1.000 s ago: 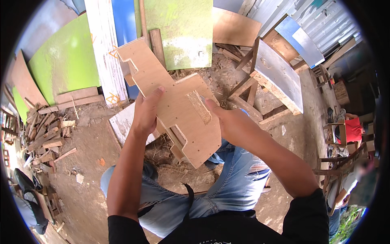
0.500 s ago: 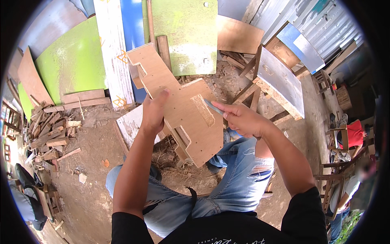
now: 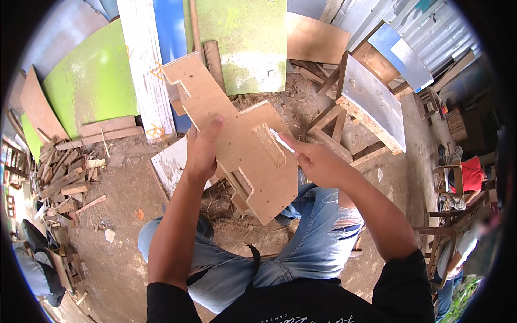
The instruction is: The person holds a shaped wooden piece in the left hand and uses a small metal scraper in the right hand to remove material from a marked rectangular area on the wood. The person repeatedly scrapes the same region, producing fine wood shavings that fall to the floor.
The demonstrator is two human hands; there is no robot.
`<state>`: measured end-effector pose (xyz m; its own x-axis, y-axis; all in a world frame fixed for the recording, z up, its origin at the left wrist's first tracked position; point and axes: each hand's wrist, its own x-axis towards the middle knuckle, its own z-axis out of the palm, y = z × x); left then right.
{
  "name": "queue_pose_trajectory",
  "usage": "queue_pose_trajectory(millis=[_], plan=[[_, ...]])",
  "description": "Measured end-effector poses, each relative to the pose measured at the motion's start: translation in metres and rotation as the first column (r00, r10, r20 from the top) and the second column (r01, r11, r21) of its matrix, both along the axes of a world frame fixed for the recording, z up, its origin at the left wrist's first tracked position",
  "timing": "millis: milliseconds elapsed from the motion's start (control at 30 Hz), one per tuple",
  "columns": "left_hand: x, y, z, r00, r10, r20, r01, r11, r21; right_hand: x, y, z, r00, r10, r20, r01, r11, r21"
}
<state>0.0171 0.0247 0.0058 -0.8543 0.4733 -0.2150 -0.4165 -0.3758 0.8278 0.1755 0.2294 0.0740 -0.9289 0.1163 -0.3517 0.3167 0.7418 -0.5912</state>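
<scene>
A light-brown plywood assembly (image 3: 229, 126) with stepped notches and dark fastener dots tilts above my knees. My left hand (image 3: 204, 148) is closed on its left edge, the thumb lying on the top face. On the right part of that face is a long, rough, pale recess (image 3: 269, 145). My right hand (image 3: 318, 164) grips a knife (image 3: 282, 142), its narrow bright blade pointing up and left beside the recess's right edge. The knife's handle is hidden in the fist. I cannot tell whether the blade touches the wood.
A pile of wood scraps (image 3: 67, 172) lies on the dirt floor at left. Green panels (image 3: 89, 83) and a white plank (image 3: 142, 64) lean at the back. A wooden chair (image 3: 371, 97) stands at right; a person in red (image 3: 471, 175) is farther right.
The knife and my right hand have shifted slightly left and down, and the blade has turned, now catching bright light. My left hand keeps its hold on the plywood assembly.
</scene>
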Motion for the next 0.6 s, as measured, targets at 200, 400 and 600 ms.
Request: queue_pose_trajectory(millis=[200, 400, 600], plan=[[-0.001, 0.000, 0.001, 1.000, 0.001, -0.003, 0.000, 0.999, 0.047, -0.009, 0.021, -0.001, 0.995, 0.011, 0.097, 0.011, 0.974, -0.224], [-0.003, 0.002, -0.003, 0.999, 0.048, 0.001, -0.048, 0.997, 0.057, -0.010, 0.025, 0.013, 0.963, -0.063, 0.263, 0.142, 0.945, -0.295], [-0.006, -0.001, -0.008, 1.000, -0.014, -0.016, 0.014, 0.999, 0.047, 0.018, 0.007, 0.008, 1.000, 0.023, -0.016, -0.022, 0.999, 0.037]])
